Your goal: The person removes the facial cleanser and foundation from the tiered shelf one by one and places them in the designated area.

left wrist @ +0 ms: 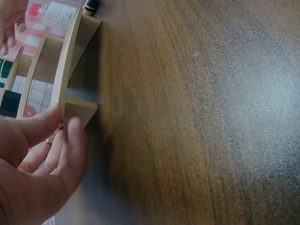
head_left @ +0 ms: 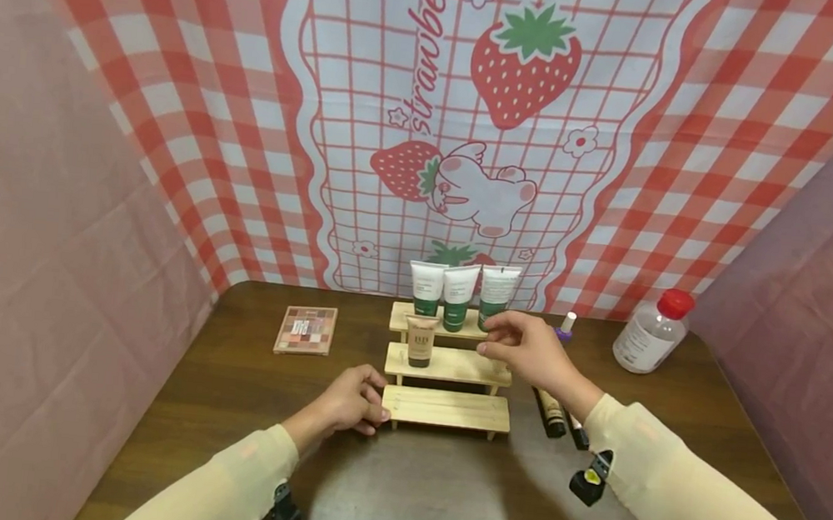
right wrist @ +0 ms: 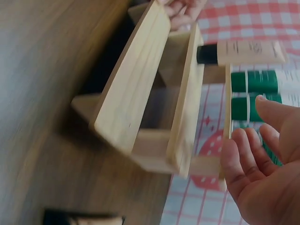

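A three-tier wooden display stand [head_left: 446,409] stands on the table. At its lower left end, my left hand [head_left: 352,400] pinches the front board between thumb and fingers, as the left wrist view shows. Three white-and-green tubes [head_left: 461,294] stand cap down on the top tier. A beige tube with a dark cap [head_left: 420,340] stands on the left of the middle tier. My right hand [head_left: 528,350] is beside the rightmost white-and-green tube [head_left: 500,289], its fingers loosely bent and thumb apart. In the right wrist view that hand [right wrist: 267,164] partly hides this tube.
Left of the stand lies an eyeshadow palette [head_left: 306,331]. A clear bottle with a red cap [head_left: 654,333] stands at the back right. Beige-and-black tubes [head_left: 551,414] lie right of the stand, partly under my right arm. A white-and-purple item [head_left: 566,326] is behind that hand.
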Action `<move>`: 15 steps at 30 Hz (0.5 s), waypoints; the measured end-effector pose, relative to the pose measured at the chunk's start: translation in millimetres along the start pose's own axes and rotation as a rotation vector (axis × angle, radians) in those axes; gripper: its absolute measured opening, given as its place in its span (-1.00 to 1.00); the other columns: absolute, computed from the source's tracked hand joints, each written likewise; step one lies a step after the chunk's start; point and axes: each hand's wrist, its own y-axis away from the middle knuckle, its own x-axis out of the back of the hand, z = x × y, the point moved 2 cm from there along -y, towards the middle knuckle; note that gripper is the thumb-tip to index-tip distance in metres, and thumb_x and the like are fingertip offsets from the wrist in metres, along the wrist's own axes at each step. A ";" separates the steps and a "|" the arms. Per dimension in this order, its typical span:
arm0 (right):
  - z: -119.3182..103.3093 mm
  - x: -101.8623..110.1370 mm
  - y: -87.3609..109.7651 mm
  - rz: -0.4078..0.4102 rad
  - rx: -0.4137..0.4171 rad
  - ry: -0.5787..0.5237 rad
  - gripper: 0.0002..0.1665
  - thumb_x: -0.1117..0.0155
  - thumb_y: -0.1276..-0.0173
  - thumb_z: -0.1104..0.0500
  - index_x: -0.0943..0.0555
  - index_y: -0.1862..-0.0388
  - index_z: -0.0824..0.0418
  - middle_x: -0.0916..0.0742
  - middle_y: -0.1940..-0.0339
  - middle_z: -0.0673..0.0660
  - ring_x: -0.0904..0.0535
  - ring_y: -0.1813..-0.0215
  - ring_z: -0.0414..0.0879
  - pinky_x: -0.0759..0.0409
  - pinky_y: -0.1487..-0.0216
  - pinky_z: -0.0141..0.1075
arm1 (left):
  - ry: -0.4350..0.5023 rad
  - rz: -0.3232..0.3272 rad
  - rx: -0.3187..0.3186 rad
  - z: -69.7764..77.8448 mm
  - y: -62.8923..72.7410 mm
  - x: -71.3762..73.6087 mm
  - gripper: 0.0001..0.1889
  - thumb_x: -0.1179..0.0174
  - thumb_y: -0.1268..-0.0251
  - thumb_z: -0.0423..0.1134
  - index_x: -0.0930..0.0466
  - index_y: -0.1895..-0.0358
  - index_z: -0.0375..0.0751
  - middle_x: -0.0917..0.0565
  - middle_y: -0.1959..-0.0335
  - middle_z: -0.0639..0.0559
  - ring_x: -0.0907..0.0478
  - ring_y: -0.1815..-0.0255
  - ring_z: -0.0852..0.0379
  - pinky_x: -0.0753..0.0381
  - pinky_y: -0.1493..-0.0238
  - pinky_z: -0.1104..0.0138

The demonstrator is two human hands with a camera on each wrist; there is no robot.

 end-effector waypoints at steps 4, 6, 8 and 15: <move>-12.5 -15.3 -5.8 -0.023 0.006 -0.044 -0.53 -0.52 -0.32 0.12 -0.65 -0.17 0.21 -0.77 0.15 0.13 -0.71 0.24 -0.08 -0.76 0.33 -0.18 | -0.009 0.003 -0.014 -1.2 0.9 0.3 -0.51 -0.39 -0.11 -0.63 -0.44 -0.11 -0.45 -0.59 0.32 -0.18 -0.62 0.49 0.06 -0.79 0.51 0.20; -16.3 -22.1 -8.2 -0.033 0.013 -0.059 -0.50 -0.52 -0.32 0.12 -0.64 -0.19 0.23 -0.76 0.13 0.14 -0.71 0.22 -0.09 -0.75 0.33 -0.20 | -0.004 0.003 -0.016 -1.5 1.6 0.3 -0.52 -0.39 -0.12 -0.63 -0.44 -0.11 -0.45 -0.60 0.32 -0.18 -0.62 0.48 0.06 -0.79 0.50 0.20; -19.8 -28.1 -10.0 -0.037 0.023 -0.075 -0.48 -0.52 -0.32 0.13 -0.63 -0.21 0.26 -0.75 0.10 0.16 -0.71 0.19 -0.09 -0.74 0.31 -0.23 | -0.002 0.004 -0.018 -1.3 2.2 0.2 -0.52 -0.39 -0.13 -0.62 -0.44 -0.11 -0.45 -0.60 0.32 -0.18 -0.62 0.48 0.06 -0.79 0.50 0.21; -25.4 -44.2 -12.7 -0.051 0.050 -0.131 -0.51 -0.50 -0.33 0.18 -0.63 -0.20 0.24 -0.74 -0.04 0.25 -0.73 0.02 0.01 -0.79 0.09 -0.21 | 0.004 0.015 -0.023 -1.0 3.6 -0.3 -0.53 -0.38 -0.13 -0.63 -0.43 -0.10 -0.45 -0.61 0.32 -0.19 -0.62 0.49 0.05 -0.77 0.51 0.21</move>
